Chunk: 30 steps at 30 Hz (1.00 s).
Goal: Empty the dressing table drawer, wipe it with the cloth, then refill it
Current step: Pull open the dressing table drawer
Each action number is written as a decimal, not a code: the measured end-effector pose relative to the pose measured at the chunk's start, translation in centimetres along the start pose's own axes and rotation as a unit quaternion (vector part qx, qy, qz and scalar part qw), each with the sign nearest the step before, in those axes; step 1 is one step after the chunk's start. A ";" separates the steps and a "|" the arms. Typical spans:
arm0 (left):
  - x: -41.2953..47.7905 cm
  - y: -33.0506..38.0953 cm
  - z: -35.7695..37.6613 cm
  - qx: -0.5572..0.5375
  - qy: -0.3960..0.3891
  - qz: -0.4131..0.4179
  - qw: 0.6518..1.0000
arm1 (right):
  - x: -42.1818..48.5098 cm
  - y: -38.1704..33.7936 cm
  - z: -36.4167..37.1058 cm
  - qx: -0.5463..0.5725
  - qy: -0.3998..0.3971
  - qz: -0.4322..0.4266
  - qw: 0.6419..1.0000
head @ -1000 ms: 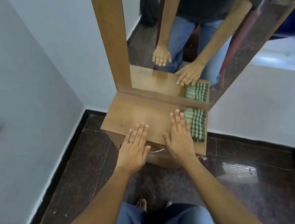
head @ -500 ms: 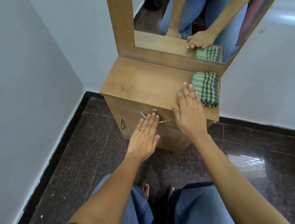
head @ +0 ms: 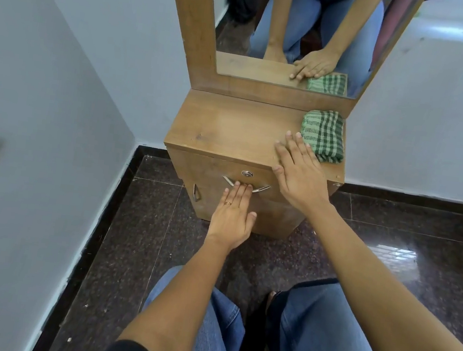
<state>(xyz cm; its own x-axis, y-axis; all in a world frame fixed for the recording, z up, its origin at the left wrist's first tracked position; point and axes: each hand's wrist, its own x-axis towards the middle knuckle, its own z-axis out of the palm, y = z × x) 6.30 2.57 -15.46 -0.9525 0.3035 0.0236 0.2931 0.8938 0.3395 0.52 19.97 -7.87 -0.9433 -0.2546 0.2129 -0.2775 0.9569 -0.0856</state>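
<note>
Drawer (head: 204,168) closed; left hand (head: 233,217) flat on crosswise handle (head: 262,190), right hand (head: 298,176) flat on tabletop (head: 230,130).

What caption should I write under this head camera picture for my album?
Left hand at the drawer handle, right hand flat on the dressing table beside the green checked cloth.

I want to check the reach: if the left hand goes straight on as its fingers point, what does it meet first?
The drawer handle: the left hand points its straight fingers at the metal bar, tips seemingly touching it; the drawer front lies behind.
</note>
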 end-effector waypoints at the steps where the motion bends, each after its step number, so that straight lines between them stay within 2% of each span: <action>1: -0.5 0.1 0.1 -0.005 0.002 0.000 1.000 | 0.0 0.0 0.0 0.002 -0.002 0.000 1.000; 10: -7.0 1.0 -0.2 -0.046 0.034 0.003 0.998 | -2.4 -0.7 -0.4 0.058 -0.033 -0.016 0.998; 16: -9.5 2.3 -3.5 -0.122 0.214 -0.025 0.969 | -6.0 -2.2 0.0 0.131 -0.073 0.001 0.989; 18: -9.2 2.0 -5.0 -0.137 0.245 -0.041 0.959 | -7.3 -2.8 0.1 0.139 -0.091 0.000 0.986; 30: -8.6 -1.5 -8.3 -0.130 0.193 -0.124 0.965 | -13.7 -6.2 -1.4 0.194 -0.157 0.007 0.968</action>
<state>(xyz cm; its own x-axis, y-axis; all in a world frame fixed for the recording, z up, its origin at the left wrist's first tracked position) 13.36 -4.13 -8.34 -0.9649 -0.0997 0.2428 0.0695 0.7949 0.6027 15.44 17.68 -8.90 -0.9395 -0.3300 -0.0923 -0.2541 0.8517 -0.4582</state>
